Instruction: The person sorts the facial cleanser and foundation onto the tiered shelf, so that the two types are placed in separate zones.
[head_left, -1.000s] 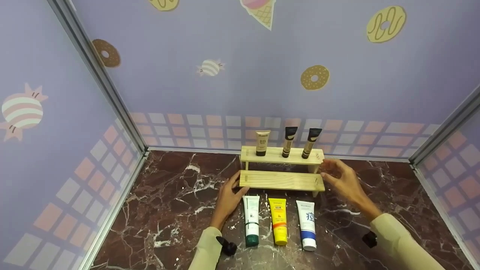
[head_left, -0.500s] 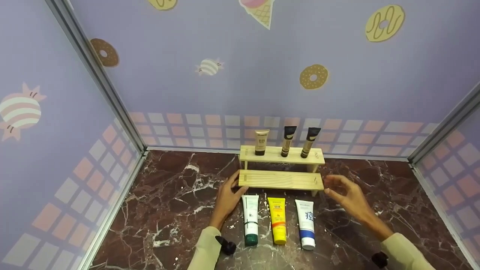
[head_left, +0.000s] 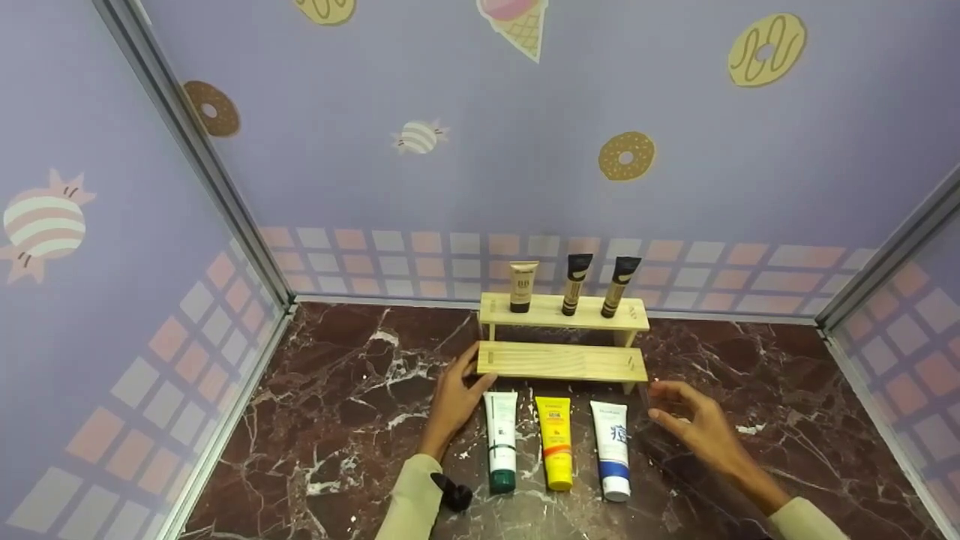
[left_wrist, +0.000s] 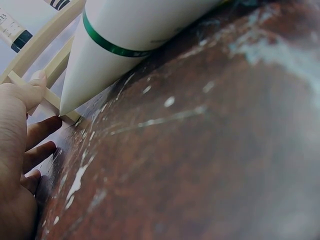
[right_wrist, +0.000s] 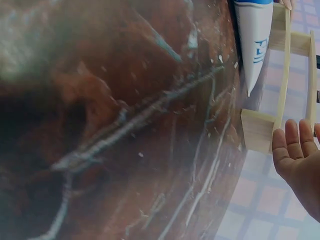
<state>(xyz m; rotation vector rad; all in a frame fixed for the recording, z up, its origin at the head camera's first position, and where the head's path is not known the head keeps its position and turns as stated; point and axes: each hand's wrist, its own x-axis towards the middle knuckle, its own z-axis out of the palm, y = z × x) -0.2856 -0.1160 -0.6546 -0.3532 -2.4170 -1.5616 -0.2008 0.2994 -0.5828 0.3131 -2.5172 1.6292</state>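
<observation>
A two-tier wooden display rack (head_left: 562, 361) stands near the back wall. In the head view my left hand (head_left: 454, 394) grips the left end of its lower tier, thumb at the front corner. The left wrist view shows my thumb and fingers (left_wrist: 40, 127) about the rack's end panel. My right hand (head_left: 697, 427) is just off the rack's right end, holding nothing, fingers slightly bent. Three tubes lie in front: a white-and-green tube (head_left: 502, 439), a yellow tube (head_left: 556, 442) and a white-and-blue tube (head_left: 613, 450).
On the upper tier stand a beige BB cream tube (head_left: 523, 286) and two black-and-gold tubes, one in the middle (head_left: 575, 285) and one at right (head_left: 620, 286). Dark red marble countertop (head_left: 330, 420) spreads around. Printed purple panels (head_left: 525, 195) rise behind and at both sides.
My right hand has come away from the rack's right end and moved toward the front, a little to the right. The left hand, rack and tubes stay where they were.
</observation>
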